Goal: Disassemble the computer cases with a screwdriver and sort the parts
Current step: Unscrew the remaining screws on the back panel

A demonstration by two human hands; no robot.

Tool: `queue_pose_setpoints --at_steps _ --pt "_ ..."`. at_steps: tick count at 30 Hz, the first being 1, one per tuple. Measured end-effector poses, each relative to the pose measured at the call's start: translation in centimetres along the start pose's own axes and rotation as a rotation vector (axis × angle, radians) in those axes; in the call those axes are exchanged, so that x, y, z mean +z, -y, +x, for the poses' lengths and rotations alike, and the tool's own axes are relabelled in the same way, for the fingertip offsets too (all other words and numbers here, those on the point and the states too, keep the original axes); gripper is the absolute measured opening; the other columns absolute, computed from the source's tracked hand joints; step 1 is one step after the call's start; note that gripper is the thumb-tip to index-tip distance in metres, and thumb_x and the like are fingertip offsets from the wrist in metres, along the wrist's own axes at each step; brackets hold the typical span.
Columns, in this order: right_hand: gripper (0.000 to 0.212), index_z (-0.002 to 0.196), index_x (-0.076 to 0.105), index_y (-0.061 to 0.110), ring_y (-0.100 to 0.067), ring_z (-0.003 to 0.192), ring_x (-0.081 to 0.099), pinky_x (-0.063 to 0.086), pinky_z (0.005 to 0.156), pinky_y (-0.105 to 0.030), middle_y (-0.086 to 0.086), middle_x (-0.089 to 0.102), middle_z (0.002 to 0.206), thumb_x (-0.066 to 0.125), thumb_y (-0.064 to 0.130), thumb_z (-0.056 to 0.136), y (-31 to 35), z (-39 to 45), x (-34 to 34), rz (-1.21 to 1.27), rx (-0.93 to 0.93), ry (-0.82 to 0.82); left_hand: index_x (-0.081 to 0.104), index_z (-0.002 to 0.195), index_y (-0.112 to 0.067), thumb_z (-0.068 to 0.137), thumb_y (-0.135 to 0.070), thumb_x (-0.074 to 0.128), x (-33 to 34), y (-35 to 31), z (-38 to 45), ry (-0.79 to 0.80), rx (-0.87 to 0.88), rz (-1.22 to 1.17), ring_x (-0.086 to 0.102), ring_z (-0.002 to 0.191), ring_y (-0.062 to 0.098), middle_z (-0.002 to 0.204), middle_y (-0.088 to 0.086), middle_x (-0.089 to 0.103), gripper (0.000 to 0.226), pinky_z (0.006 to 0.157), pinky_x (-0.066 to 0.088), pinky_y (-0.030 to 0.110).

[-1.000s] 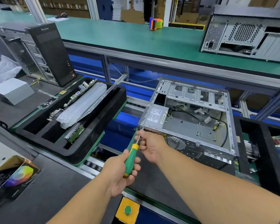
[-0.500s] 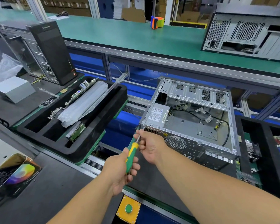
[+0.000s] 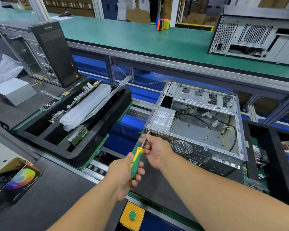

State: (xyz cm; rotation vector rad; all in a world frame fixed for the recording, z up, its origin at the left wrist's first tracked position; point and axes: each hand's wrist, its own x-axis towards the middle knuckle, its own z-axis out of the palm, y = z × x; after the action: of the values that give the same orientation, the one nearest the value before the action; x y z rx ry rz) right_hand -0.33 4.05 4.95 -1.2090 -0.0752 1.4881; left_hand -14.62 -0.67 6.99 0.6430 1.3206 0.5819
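An open silver computer case (image 3: 237, 124) lies on its side in front of me, a grey power supply (image 3: 162, 118) in its near left corner and loose cables inside. My left hand (image 3: 123, 174) grips the green and yellow handle of a screwdriver (image 3: 136, 157). The screwdriver's tip meets the case's near left corner, on the rear panel. My right hand (image 3: 154, 152) pinches the metal shaft just below the tip, fingers curled round it.
A black foam tray (image 3: 107, 129) at left holds circuit boards, a drive and a plastic bag. Behind it stands a black tower case (image 3: 55, 52). Another tray (image 3: 274, 147) with boards sits at right. A third case (image 3: 257, 37) and a tape dispenser (image 3: 162, 24) rest on the green bench. A yellow box with a green button (image 3: 132, 215) is below.
Both hands keep their hold on the screwdriver at the case corner. The left hand has turned slightly on the handle; the view has shifted a little.
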Motion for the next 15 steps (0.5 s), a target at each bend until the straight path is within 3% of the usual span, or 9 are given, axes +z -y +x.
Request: queue_pose_setpoints --at_steps 3,7,12,15 --pt "0.009 0.094 0.07 0.0 -0.006 0.042 0.036 0.032 0.042 -0.019 -0.008 0.068 0.065 0.07 0.009 0.095 -0.06 0.0 0.51 -0.001 -0.036 -0.082 0.073 0.105 -0.008 0.099 -0.056 0.061 0.25 0.02 -0.09 -0.019 0.057 0.01 0.054 0.053 0.015 0.072 0.009 0.067 0.05 0.043 0.041 0.026" --pt "0.014 0.096 0.071 0.002 -0.006 0.037 0.039 0.032 0.041 -0.021 -0.005 0.062 0.064 0.079 0.011 0.089 -0.22 0.22 0.92 0.015 -0.019 -0.121 0.065 0.106 -0.008 0.09 -0.03 0.079 0.06 0.53 0.34 -0.095 0.204 0.15 0.054 0.054 0.012 0.069 0.005 0.063 0.031 0.045 0.044 0.025" --pt "0.018 0.103 0.073 0.002 -0.007 0.051 0.036 0.032 0.045 -0.02 -0.006 0.072 0.072 0.064 0.017 0.099 -0.04 0.12 0.5 -0.019 0.017 -0.043 0.069 0.103 -0.005 0.104 -0.045 0.057 0.05 -0.15 0.07 -0.081 0.105 0.085 0.056 0.054 0.014 0.073 0.009 0.073 0.042 0.044 0.04 0.025" --pt "0.016 0.104 0.072 -0.001 -0.005 0.044 0.037 0.033 0.045 -0.02 -0.006 0.07 0.068 0.066 0.013 0.097 -0.07 0.21 0.56 -0.062 -0.029 -0.082 0.073 0.104 -0.004 0.106 -0.053 0.046 0.28 -0.15 -0.07 -0.043 0.037 0.075 0.055 0.052 0.014 0.074 0.01 0.073 0.055 0.043 0.039 0.025"
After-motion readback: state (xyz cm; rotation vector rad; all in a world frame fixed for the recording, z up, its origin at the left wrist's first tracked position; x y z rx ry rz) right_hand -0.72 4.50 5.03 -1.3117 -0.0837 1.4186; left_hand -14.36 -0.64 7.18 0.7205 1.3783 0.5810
